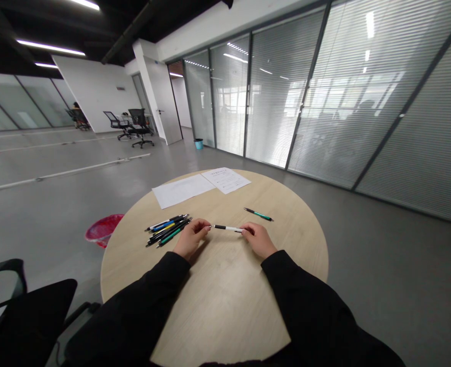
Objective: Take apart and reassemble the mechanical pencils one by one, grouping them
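Observation:
A white ballpoint pen [228, 228] with a black grip lies level between my two hands, just above the round table. My right hand [259, 239] pinches its white rear end, near the clip. At the opposite end, my left hand [192, 238] has thumb and forefinger closed on the small metallic tip; whether that tip is joined to the barrel I cannot tell. Beside my left hand lies a pile of pens [167, 229], with black, blue, yellow and green barrels. A single green and black pen [259, 214] rests apart, beyond my right hand.
Two sheets of paper, one blank [183, 191] and one printed [227, 180], lie at the far side of the wooden table [225, 306]. On the floor at left stands a red basin [102, 228]. A black chair [30, 316] is close at lower left.

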Motion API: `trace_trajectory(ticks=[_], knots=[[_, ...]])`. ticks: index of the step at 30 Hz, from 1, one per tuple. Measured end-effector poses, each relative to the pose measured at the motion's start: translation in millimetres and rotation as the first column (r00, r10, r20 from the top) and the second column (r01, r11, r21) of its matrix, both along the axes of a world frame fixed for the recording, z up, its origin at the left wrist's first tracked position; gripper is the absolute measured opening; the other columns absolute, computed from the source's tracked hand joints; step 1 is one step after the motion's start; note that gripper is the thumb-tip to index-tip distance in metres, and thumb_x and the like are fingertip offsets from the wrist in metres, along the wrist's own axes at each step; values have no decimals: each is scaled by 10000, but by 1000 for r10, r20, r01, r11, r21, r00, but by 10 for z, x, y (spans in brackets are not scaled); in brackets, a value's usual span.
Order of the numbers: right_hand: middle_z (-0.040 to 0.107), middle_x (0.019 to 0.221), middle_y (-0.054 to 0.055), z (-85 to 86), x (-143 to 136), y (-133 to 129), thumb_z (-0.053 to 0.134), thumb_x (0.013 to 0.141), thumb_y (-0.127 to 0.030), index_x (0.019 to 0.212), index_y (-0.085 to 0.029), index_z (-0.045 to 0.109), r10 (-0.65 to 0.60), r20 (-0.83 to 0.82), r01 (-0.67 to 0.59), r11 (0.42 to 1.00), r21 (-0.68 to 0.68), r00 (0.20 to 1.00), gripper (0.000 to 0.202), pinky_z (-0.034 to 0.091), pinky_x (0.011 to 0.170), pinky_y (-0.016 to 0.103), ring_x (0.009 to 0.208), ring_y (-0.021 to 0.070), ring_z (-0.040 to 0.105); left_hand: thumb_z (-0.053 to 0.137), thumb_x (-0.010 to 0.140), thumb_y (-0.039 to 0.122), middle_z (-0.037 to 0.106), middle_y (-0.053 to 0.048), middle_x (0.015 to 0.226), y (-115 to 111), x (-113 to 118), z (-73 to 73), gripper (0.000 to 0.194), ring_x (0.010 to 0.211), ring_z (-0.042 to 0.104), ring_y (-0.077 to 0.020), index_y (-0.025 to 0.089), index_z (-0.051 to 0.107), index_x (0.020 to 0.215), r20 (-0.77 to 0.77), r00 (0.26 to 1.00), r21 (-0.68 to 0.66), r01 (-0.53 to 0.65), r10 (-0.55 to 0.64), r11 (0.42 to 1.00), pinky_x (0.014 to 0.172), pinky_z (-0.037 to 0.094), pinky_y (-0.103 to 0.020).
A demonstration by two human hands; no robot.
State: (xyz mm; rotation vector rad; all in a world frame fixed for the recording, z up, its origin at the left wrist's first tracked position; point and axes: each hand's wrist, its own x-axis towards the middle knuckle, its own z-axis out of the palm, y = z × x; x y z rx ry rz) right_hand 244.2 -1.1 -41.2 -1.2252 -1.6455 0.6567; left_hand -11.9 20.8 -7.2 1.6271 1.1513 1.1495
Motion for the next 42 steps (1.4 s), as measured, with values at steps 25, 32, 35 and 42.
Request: trace_trajectory(ticks=[25,32,35,42], knots=[[694,785,24,8,-1,-12,559,858,-263,885,-192,741,3,26,-3,1000,18,1000,197,425,682,277,709,171,579,684,779,464,597,12,679,-69,44,79,313,611,535,-134,160,649,843,-27,999,-28,37,-38,999,614,436,-266],[690,772,22,43,-6,-30,557,858,-267,874,-196,738,17,30,-18,1000,14,999,195,425,673,278,699,171,576,691,768,499,590,15,647,-73,66,51,339,571,517,-124,172,603,791,0,1000,-72,27,-27,997,563,413,-252],[692,777,22,55,-4,-34,559,859,-261,877,-196,740,24,29,-24,1000,12,999,193,431,678,277,702,171,579,677,774,512,587,15,644,-69,65,49,346,569,515,-125,176,594,783,-9,999,-70,41,-41,997,559,412,-253],[693,787,20,55,-4,-34,557,866,-252,884,-195,743,26,19,-26,999,20,999,196,423,685,274,715,170,581,690,765,422,568,21,699,-54,42,41,278,624,522,-123,170,596,836,-39,995,-32,93,-95,995,606,427,-257]])
